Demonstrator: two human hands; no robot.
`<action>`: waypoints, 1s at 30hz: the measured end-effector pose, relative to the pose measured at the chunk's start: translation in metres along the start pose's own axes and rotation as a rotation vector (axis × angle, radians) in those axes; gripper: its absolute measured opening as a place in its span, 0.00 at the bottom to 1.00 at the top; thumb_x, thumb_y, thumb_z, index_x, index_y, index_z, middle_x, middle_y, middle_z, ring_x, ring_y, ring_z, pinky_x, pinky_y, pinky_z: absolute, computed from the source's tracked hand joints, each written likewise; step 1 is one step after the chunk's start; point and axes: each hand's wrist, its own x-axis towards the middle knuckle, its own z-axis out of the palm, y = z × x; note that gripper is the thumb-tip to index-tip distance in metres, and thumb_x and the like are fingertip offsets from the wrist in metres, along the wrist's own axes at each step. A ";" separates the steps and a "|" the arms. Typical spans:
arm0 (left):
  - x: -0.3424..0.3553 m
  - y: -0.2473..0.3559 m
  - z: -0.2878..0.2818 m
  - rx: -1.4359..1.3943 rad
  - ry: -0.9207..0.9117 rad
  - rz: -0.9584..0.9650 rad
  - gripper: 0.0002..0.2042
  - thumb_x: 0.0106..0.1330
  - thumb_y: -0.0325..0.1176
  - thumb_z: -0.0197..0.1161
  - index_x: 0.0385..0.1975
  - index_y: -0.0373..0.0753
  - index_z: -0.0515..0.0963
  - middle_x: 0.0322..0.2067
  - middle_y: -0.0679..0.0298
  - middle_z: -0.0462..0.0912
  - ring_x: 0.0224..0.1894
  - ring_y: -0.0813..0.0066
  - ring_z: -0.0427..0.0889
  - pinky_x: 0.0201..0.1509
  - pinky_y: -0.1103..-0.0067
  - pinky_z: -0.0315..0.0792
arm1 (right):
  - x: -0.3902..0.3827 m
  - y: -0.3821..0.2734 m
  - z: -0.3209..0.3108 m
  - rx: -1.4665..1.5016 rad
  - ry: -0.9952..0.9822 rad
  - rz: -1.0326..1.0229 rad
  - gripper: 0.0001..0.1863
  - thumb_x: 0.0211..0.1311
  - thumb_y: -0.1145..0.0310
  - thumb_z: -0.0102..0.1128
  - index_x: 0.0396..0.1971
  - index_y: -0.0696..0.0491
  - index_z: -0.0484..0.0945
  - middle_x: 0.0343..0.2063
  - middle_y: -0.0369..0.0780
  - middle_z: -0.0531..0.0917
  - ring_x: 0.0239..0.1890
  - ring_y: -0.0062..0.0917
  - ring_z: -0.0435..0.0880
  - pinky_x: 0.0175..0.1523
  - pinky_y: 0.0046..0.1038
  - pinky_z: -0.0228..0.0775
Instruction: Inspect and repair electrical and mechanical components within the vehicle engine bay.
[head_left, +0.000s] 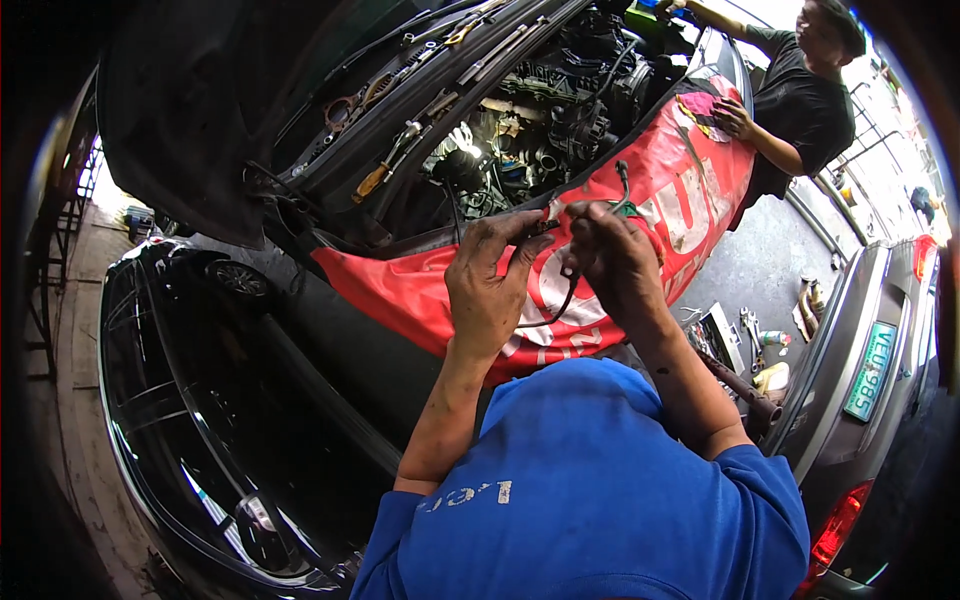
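Observation:
My left hand is raised in front of my chest, thumb and forefinger pinched on a small dark piece whose kind I cannot make out. Close beside it, my right hand is closed with fingers bent around a thin dark cable. The cable hangs below the right hand and curves left; above that hand a dark plug-like end stands out. Both hands are smudged dark. Behind them a red cover with white print drapes over the car's edge, beside the open engine bay.
A screwdriver with an orange handle and several wrenches lie along the far ledge. At the upper right another person leans on the cover, one hand on a pink cloth. A black car stands left, a grey one right; tools lie on the floor.

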 end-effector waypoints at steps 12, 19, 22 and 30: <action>0.005 0.005 0.008 0.147 -0.070 0.158 0.13 0.57 0.24 0.67 0.43 0.41 0.81 0.37 0.63 0.81 0.39 0.67 0.81 0.43 0.74 0.76 | -0.006 -0.008 0.005 -0.020 -0.142 0.089 0.14 0.62 0.68 0.64 0.42 0.59 0.75 0.25 0.32 0.75 0.22 0.13 0.69 0.29 0.18 0.65; 0.002 0.011 0.004 0.128 -0.111 0.102 0.13 0.58 0.24 0.66 0.43 0.41 0.81 0.39 0.63 0.81 0.41 0.67 0.82 0.44 0.74 0.76 | -0.005 -0.005 0.001 0.027 -0.189 0.086 0.14 0.61 0.68 0.65 0.42 0.58 0.75 0.26 0.33 0.76 0.23 0.14 0.71 0.30 0.18 0.64; 0.001 0.012 0.003 0.149 -0.112 0.126 0.12 0.59 0.25 0.66 0.43 0.40 0.80 0.39 0.62 0.81 0.41 0.66 0.82 0.44 0.74 0.77 | -0.007 -0.005 0.001 0.022 -0.187 0.094 0.14 0.61 0.67 0.66 0.42 0.58 0.76 0.27 0.33 0.77 0.25 0.14 0.72 0.31 0.18 0.64; -0.002 0.012 0.003 0.136 -0.085 0.106 0.10 0.61 0.24 0.65 0.42 0.37 0.80 0.39 0.62 0.82 0.42 0.70 0.82 0.47 0.75 0.75 | -0.008 -0.004 0.001 -0.035 -0.180 0.102 0.16 0.59 0.65 0.67 0.42 0.58 0.77 0.28 0.33 0.78 0.26 0.13 0.72 0.31 0.18 0.64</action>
